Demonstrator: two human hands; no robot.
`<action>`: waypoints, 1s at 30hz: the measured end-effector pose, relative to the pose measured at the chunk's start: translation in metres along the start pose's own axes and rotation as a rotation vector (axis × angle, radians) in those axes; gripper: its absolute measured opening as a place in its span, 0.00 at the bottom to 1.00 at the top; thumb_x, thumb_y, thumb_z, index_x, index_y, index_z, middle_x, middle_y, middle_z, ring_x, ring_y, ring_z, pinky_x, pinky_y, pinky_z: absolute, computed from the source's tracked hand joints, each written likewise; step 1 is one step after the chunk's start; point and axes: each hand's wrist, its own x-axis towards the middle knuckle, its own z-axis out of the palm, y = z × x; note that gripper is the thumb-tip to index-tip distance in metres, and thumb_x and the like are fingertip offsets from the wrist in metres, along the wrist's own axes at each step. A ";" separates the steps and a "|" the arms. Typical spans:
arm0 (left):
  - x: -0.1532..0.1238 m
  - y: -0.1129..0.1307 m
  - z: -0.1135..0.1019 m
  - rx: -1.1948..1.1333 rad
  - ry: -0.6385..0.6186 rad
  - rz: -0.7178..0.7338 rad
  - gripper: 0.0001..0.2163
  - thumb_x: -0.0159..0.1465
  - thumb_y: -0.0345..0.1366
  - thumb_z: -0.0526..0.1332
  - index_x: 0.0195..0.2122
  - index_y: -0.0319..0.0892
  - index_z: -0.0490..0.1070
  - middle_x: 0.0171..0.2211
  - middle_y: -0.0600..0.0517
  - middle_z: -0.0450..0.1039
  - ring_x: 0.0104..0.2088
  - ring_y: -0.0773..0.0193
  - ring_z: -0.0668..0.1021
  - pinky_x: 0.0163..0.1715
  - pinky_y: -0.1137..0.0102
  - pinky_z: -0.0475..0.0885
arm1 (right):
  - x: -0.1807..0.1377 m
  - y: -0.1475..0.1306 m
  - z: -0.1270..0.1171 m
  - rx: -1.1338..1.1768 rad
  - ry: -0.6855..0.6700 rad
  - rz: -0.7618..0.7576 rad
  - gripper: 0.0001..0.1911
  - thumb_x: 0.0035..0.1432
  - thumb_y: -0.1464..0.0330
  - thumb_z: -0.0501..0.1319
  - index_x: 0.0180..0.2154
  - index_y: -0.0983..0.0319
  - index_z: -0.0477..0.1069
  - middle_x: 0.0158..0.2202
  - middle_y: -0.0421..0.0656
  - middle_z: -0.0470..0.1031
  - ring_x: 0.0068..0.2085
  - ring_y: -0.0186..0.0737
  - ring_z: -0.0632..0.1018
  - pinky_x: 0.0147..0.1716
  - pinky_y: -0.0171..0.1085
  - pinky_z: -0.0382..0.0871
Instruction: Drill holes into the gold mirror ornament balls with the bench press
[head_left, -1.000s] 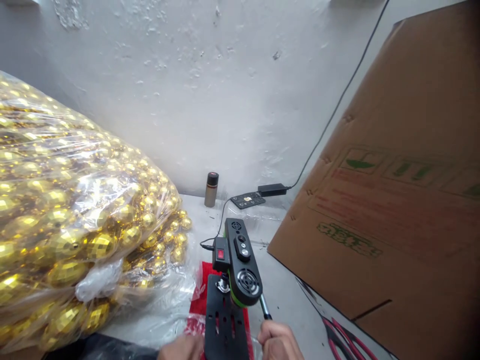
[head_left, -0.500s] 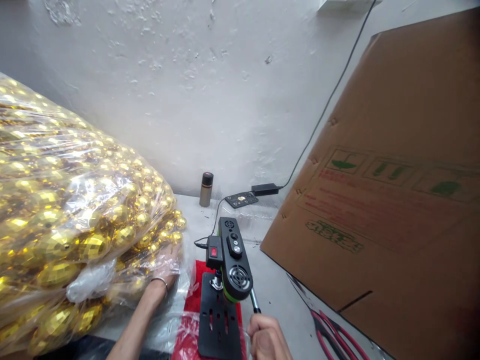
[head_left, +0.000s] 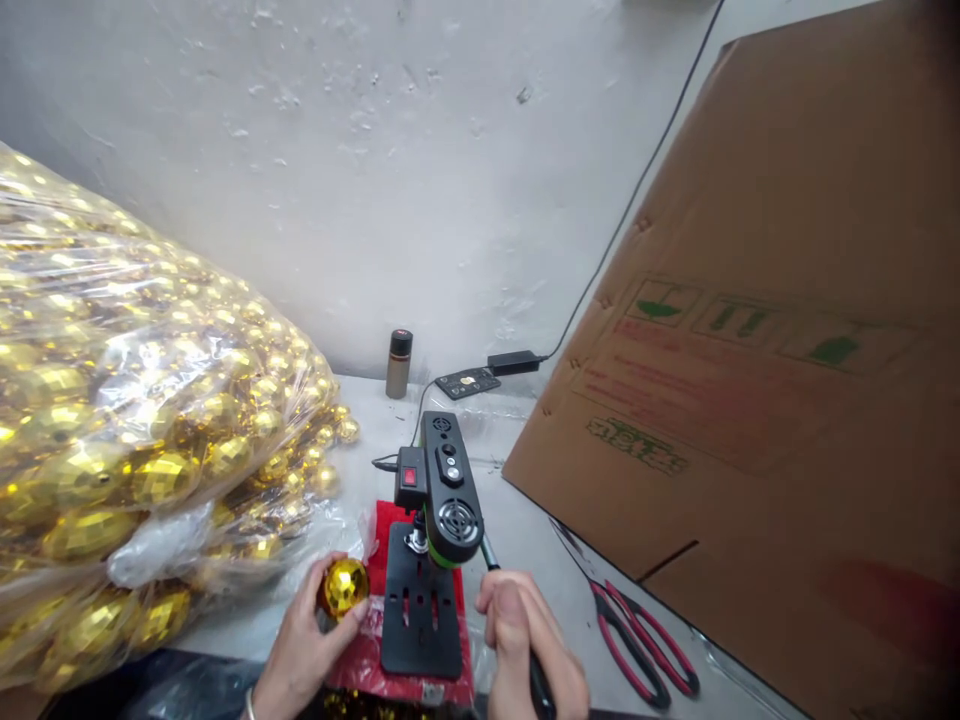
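Well, pale tabletop (head_left: 521, 520) beside rough wall (head_left: 337, 180).

The handle (head_left: 541, 688) is partly hidden by the right hand (head_left: 531, 640). The bag of gold balls (head_left: 157, 430) is cut by the left edge; the red print (head_left: 694, 375) on the carton (head_left: 825, 200) is blurred.

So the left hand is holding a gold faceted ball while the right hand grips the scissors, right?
Not quite: the head view shows the right hand gripping a black lever handle, not the scissors. The left hand does hold a gold faceted ball.
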 end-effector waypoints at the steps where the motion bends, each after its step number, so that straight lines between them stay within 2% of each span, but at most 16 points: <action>1: -0.010 -0.003 0.008 -0.141 -0.048 -0.096 0.32 0.52 0.59 0.70 0.51 0.43 0.76 0.50 0.43 0.82 0.52 0.43 0.82 0.56 0.53 0.75 | 0.002 -0.001 0.000 0.008 -0.010 -0.017 0.18 0.72 0.69 0.52 0.27 0.59 0.62 0.26 0.36 0.61 0.28 0.31 0.64 0.30 0.36 0.55; 4: -0.023 -0.003 0.036 -0.462 -0.166 -0.298 0.36 0.53 0.64 0.67 0.53 0.40 0.75 0.47 0.42 0.83 0.51 0.44 0.82 0.54 0.54 0.77 | 0.006 -0.001 -0.001 0.008 -0.037 -0.047 0.17 0.72 0.71 0.52 0.27 0.59 0.61 0.26 0.36 0.60 0.29 0.31 0.65 0.32 0.35 0.57; 6: -0.020 0.001 0.051 -0.489 -0.177 -0.315 0.38 0.51 0.66 0.68 0.53 0.39 0.75 0.48 0.42 0.83 0.51 0.44 0.82 0.54 0.54 0.76 | 0.005 0.000 -0.003 0.009 -0.051 -0.057 0.17 0.72 0.71 0.51 0.27 0.59 0.60 0.26 0.35 0.59 0.30 0.31 0.65 0.32 0.35 0.57; 9: -0.010 0.003 0.066 -0.331 -0.138 -0.221 0.40 0.48 0.66 0.70 0.52 0.39 0.74 0.47 0.41 0.83 0.51 0.44 0.82 0.55 0.54 0.76 | 0.001 0.004 -0.005 0.005 -0.065 -0.047 0.17 0.73 0.71 0.51 0.28 0.59 0.60 0.27 0.35 0.60 0.29 0.31 0.64 0.31 0.35 0.56; 14: -0.003 -0.007 0.071 -0.015 -0.120 0.068 0.30 0.55 0.56 0.68 0.53 0.43 0.75 0.51 0.41 0.82 0.53 0.43 0.82 0.57 0.49 0.75 | -0.003 0.007 -0.008 -0.019 -0.083 -0.039 0.16 0.74 0.70 0.50 0.29 0.59 0.61 0.27 0.35 0.61 0.28 0.30 0.63 0.30 0.34 0.56; 20: -0.010 -0.019 0.073 0.204 -0.144 0.335 0.28 0.59 0.52 0.68 0.56 0.42 0.74 0.50 0.39 0.82 0.49 0.42 0.83 0.50 0.47 0.79 | -0.005 0.010 -0.009 -0.036 -0.079 -0.027 0.16 0.73 0.69 0.50 0.29 0.59 0.62 0.28 0.36 0.62 0.27 0.30 0.63 0.29 0.35 0.55; 24: -0.008 -0.012 0.077 0.308 -0.134 0.422 0.24 0.61 0.48 0.67 0.55 0.42 0.74 0.47 0.39 0.83 0.46 0.43 0.83 0.46 0.50 0.80 | -0.006 0.012 -0.009 -0.035 -0.090 -0.025 0.16 0.74 0.68 0.50 0.30 0.59 0.63 0.28 0.36 0.62 0.27 0.31 0.63 0.28 0.35 0.54; 27: -0.003 0.001 0.080 0.379 -0.175 0.437 0.21 0.60 0.45 0.67 0.52 0.43 0.75 0.42 0.42 0.83 0.43 0.44 0.83 0.46 0.49 0.78 | -0.006 0.011 -0.010 -0.036 -0.097 -0.022 0.16 0.74 0.69 0.50 0.30 0.59 0.62 0.28 0.36 0.62 0.27 0.31 0.63 0.28 0.35 0.55; 30: 0.001 0.010 0.084 0.422 -0.226 0.429 0.19 0.57 0.44 0.68 0.49 0.44 0.76 0.41 0.44 0.81 0.44 0.44 0.81 0.47 0.48 0.75 | -0.006 0.011 -0.011 -0.037 -0.099 -0.033 0.16 0.73 0.70 0.50 0.30 0.59 0.62 0.28 0.36 0.61 0.27 0.30 0.63 0.29 0.34 0.55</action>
